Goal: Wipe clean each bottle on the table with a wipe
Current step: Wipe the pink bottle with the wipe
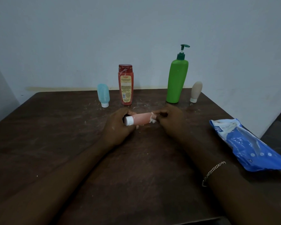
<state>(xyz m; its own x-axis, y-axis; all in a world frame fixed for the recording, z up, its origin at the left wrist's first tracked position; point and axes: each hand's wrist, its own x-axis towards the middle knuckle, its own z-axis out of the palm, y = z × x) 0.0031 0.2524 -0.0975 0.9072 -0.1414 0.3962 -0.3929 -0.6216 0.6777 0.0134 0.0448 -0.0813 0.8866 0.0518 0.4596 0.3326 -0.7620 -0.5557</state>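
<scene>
Nearest me, both forearms reach in over the near edge of the table, and the pack of wipes lies at its right edge. Mid-table, my left hand curls its fingers round the cap end of the pink bottle, held on its side. My right hand pinches the white wipe against the opposite end. I judge it best to roll the bottle with the left while drawing the wipe toward the cap. Along the far edge stand the blue bottle, red bottle, green pump bottle and beige bottle.
</scene>
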